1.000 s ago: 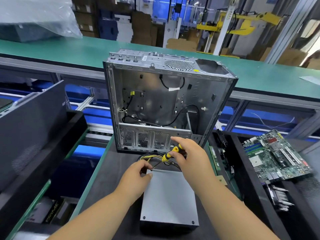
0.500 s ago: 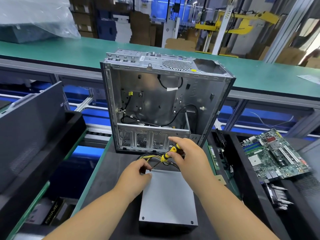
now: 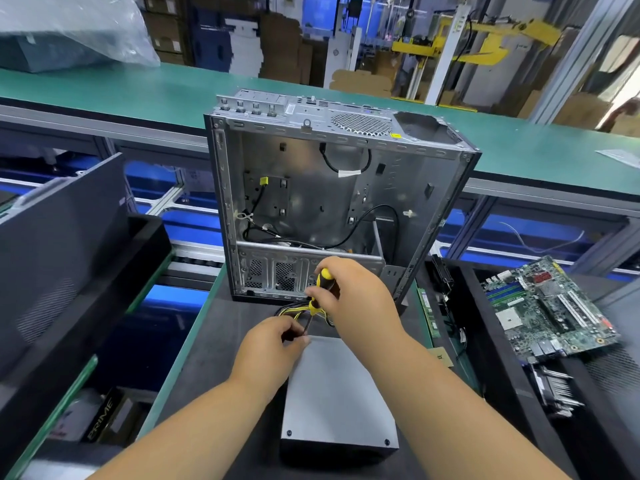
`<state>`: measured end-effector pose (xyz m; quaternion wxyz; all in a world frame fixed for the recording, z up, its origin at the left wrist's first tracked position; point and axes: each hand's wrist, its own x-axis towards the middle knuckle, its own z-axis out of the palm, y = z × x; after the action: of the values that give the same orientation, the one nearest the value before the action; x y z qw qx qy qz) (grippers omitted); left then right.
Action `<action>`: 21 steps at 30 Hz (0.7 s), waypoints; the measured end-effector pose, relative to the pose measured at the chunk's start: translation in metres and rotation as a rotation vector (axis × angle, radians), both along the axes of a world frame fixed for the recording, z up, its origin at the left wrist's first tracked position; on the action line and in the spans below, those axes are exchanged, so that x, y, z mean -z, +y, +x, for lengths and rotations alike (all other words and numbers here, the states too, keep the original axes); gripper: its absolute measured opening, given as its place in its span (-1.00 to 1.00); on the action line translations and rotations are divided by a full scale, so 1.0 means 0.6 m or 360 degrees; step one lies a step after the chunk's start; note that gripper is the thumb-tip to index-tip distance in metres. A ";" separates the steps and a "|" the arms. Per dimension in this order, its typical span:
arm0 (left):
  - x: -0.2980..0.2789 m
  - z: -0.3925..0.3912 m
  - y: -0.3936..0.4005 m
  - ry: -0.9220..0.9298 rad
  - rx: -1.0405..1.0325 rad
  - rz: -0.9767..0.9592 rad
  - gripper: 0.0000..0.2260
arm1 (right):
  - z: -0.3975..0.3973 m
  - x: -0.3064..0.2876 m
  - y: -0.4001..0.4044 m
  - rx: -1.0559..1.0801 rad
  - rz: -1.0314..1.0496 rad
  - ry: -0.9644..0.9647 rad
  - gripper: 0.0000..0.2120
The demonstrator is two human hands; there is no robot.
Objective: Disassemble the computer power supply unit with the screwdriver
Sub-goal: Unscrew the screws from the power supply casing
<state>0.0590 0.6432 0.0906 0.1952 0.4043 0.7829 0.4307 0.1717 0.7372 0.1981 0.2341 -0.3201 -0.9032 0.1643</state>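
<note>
On the dark mat (image 3: 214, 327) directly before you: one grey power supply unit (image 3: 337, 393), lying flat, its yellow-and-black cable bundle (image 3: 294, 311) trailing toward an open, emptied computer case (image 3: 332, 199) standing just behind. Your right hand (image 3: 356, 299) grips the yellow-and-black screwdriver (image 3: 320, 292), shaft angled down to the unit's far left corner, where your left hand (image 3: 270, 348) pinches at the tip. To your right, a black tray (image 3: 498, 341) holding one green motherboard (image 3: 550, 310).
</note>
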 end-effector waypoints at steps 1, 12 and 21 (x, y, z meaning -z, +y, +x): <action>0.000 0.000 0.000 -0.0013 -0.0002 0.0001 -0.84 | -0.003 0.003 -0.001 0.0008 0.0025 -0.0017 -0.85; -0.002 -0.001 0.001 -0.0242 0.0090 -0.0059 -0.88 | -0.045 0.038 -0.020 -0.0360 -0.1724 0.1168 -0.79; 0.003 -0.030 -0.006 -0.0620 0.0249 -0.0042 -0.77 | -0.049 0.051 0.005 -0.0435 -0.1860 0.1376 -0.75</action>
<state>0.0411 0.6399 0.0886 0.3810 0.3703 0.7022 0.4740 0.1422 0.7400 0.1676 0.3379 -0.1839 -0.5273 0.7576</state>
